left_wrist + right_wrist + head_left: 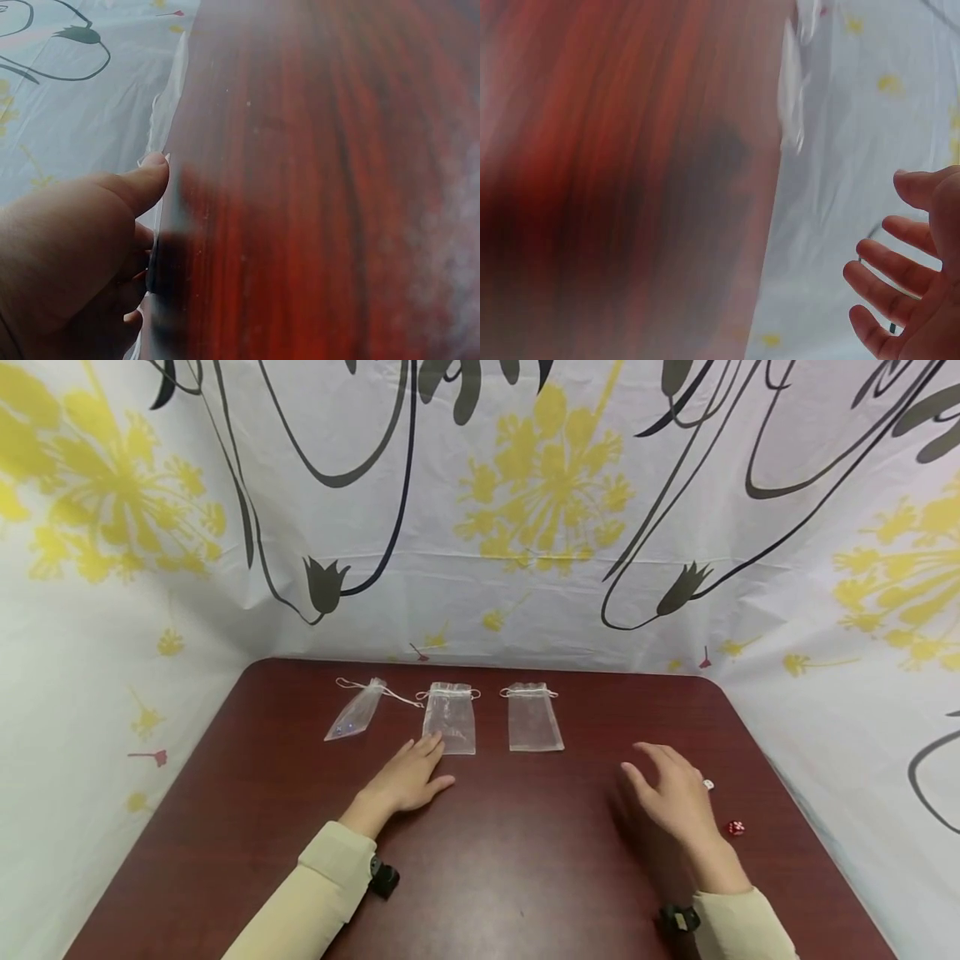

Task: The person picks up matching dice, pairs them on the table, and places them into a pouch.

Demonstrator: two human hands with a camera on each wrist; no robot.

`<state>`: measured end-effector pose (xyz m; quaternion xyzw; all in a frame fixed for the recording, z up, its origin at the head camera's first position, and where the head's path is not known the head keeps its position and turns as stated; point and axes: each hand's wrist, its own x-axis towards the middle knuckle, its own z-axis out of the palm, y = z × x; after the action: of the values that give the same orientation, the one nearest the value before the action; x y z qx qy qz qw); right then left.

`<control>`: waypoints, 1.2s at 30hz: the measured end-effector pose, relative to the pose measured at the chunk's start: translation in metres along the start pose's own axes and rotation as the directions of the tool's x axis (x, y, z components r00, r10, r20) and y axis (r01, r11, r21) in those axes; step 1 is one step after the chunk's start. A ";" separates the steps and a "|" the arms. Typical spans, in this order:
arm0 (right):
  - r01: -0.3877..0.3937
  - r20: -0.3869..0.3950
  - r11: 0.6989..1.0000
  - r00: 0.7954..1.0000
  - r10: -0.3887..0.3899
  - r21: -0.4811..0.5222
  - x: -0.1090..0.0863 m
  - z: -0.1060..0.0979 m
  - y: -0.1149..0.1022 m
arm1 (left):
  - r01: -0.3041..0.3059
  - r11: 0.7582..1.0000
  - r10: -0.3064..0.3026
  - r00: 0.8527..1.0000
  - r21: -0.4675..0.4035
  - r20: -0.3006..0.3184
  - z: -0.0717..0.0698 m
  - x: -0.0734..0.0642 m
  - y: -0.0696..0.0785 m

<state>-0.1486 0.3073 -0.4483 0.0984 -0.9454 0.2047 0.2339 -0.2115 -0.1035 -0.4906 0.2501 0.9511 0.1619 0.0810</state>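
Pale left sleeve (318, 885) and wrist camera (384, 878) sit nearest, at eight o'clock on the bench (480, 877), twelve being its far edge. At ten o'clock, the filled bag (354, 717) leans over, bluish bits in its low corner; its cord trails to the neighbouring loop, touching or just beside it, so a tug on either could snag both.

The left hand (405, 781), also towards ten, has its fingers straight and close together, thumb apart, tips touching the near-left corner of the middle bag (453, 718), just before twelve. Such light film would likely skid or crease if those fingers dragged sideways, and its thin walls may cling, making the mouth hard to part. At one o'clock, the right bag (536, 722) lies flat and could slide as easily.

The right hand (671, 793), at three o'clock, hangs with fingers loosely spread and slightly bent, pinching nothing. Just beyond its outer edge is a white die (708, 785), partly hidden; a careless sweep could knock it. The red die (736, 828), just past three, might roll off the nearby right edge if bumped.
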 end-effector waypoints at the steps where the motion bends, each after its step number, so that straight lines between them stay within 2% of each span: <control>1: -0.020 0.003 1.000 1.000 0.020 -0.008 -0.003 -0.005 0.007 | -0.002 1.000 0.002 1.000 0.004 0.000 -0.001 0.001 0.000; 5: -0.102 0.023 0.993 0.994 0.104 -0.064 -0.016 -0.022 0.034 | -0.005 1.000 0.005 1.000 0.018 0.000 -0.003 0.002 0.000; 11: -0.169 0.028 0.979 0.985 0.173 -0.117 -0.027 -0.038 0.064 | -0.004 1.000 0.004 1.000 0.019 0.001 -0.005 0.003 0.000; 21: -0.190 0.054 0.973 0.979 0.198 -0.128 -0.030 -0.039 0.078 | 0.000 1.000 0.000 1.000 0.001 -0.006 -0.006 0.002 0.001; 28: -0.192 0.123 0.973 0.970 0.208 -0.131 -0.032 -0.032 0.089 | 0.002 1.000 -0.002 1.000 0.015 0.001 -0.003 0.001 0.000; 31: -0.200 0.175 0.970 0.959 0.222 -0.138 -0.033 -0.032 0.093 | -0.001 1.000 0.001 1.000 0.008 -0.004 -0.002 0.001 0.000; 36: -0.221 0.289 0.964 0.923 0.255 -0.146 -0.034 -0.030 0.099 | 0.007 1.000 -0.007 1.000 0.003 0.008 -0.001 0.000 0.001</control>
<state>-0.1346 0.4120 -0.4738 0.0002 -0.9849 0.1611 0.0633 -0.2114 -0.1032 -0.4892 0.2476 0.9519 0.1591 0.0848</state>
